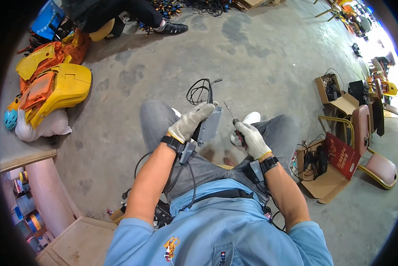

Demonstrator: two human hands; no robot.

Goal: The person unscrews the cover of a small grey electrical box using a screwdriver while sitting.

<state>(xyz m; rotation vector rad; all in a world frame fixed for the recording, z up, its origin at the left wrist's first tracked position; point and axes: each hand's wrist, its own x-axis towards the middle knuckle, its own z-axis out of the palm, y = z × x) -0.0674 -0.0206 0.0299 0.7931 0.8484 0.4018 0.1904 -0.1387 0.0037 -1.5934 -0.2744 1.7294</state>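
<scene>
Between my knees my gloved left hand [193, 120] grips a flat grey box-shaped device [210, 125], its fingers wrapped over the upper end. A black cable [199, 91] leaves that end and loops out beyond the hand, with a plug at its tip. My right hand [253, 139], also in a white knit glove, is closed around the dark handle of a screwdriver [230, 111]. The thin metal shaft points up and away, a little right of the device and apart from it. The lower part of the device is partly hidden by my left hand.
Yellow and orange plastic shells [66, 88] are piled at the left. An open cardboard box [323, 177] with black cables sits right, beside a chair [363, 128]. A smaller box [330, 86] stands farther off. Another person's shoe [172, 28] is at the far left.
</scene>
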